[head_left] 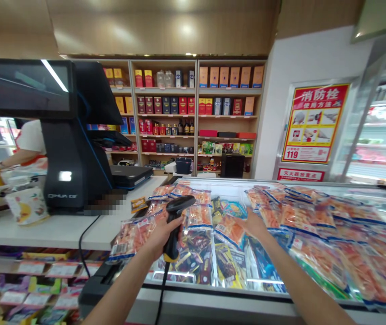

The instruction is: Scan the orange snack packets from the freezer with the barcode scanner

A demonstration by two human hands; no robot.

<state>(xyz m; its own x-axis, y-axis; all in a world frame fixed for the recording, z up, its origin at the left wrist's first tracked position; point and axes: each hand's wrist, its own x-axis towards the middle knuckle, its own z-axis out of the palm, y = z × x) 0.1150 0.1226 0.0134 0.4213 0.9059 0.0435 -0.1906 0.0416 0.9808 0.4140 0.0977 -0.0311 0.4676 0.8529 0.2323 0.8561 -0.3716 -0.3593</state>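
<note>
Watching from afar, I've got the left hand (pixel 162 231) wrapped around a black, yellow-trimmed handheld scanner (pixel 180 204), its black cable (pixel 161 295) trailing down past the white-edged, glass-topped freezer (pixel 240 299). Across from it, the right hand (pixel 255 225) meets the edge of a clear plastic, blue-bordered packet of orange-pink food (pixel 229 230) (pinched or merely touched, I can't tell), lying on the freezer between spreads of similar packets (pixel 299 217).

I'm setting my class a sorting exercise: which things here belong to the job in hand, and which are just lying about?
Job in hand:
black scanner, held in the left hand
orange packet, at the right hand
similar packets nearby, probably

Just lying about:
patterned container
small brown packet
wall poster
boxed goods on the shelves
</note>
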